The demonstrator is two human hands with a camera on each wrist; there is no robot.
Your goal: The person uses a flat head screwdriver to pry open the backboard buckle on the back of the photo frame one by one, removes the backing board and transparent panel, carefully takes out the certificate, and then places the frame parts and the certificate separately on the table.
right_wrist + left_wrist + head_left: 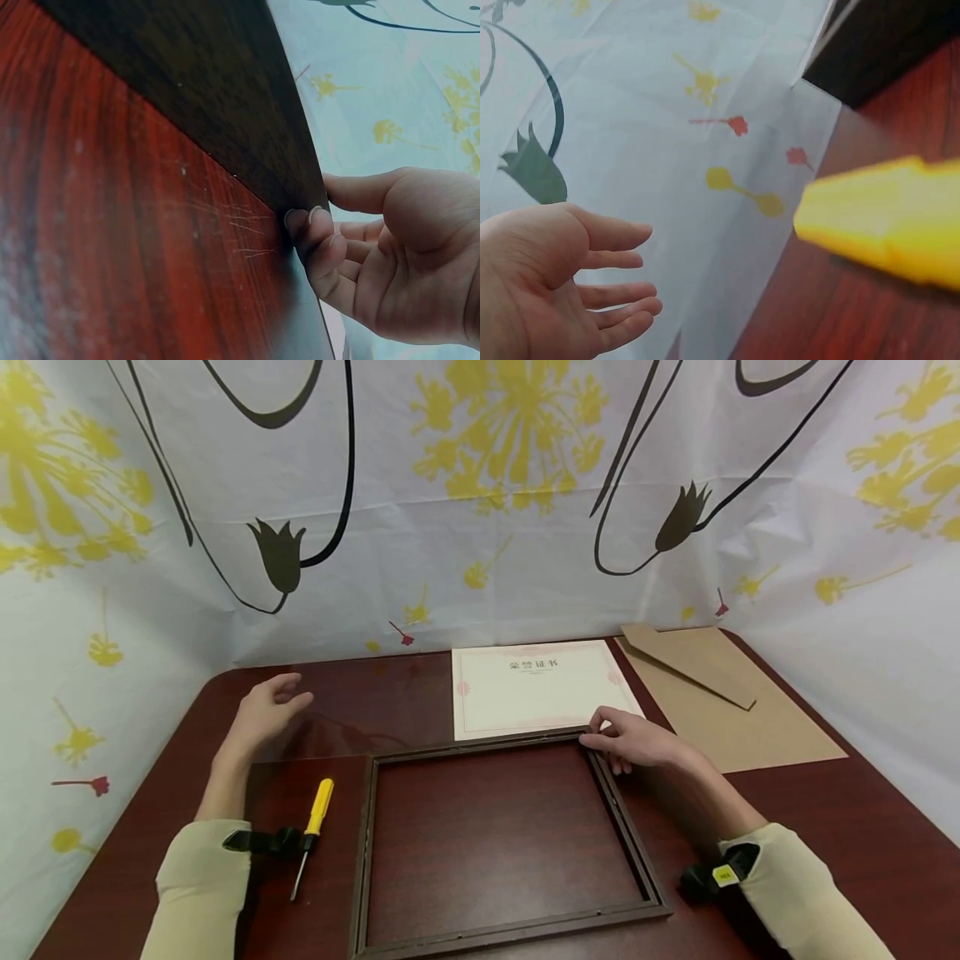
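Observation:
A dark brown, empty rectangular picture frame (510, 933) lies on the table in the head view. My right hand (633, 739) pinches its far right corner; in the right wrist view the thumb and fingertips (319, 225) grip the dark frame edge (217, 97). My left hand (266, 714) is raised over the table's far left, fingers loosely bent and nothing between them. Below and beside it a clear sheet (360, 702) appears to lie on the table. Near the left wrist lies a yellow-handled screwdriver (320, 806), its handle (885, 221) large in the left wrist view.
A cream certificate (543, 693) with red print lies behind the frame. To its right is a brown paper envelope or folded board (742, 718) with a raised flap. Patterned white cloth (480, 552) hangs around the dark red table (495, 835).

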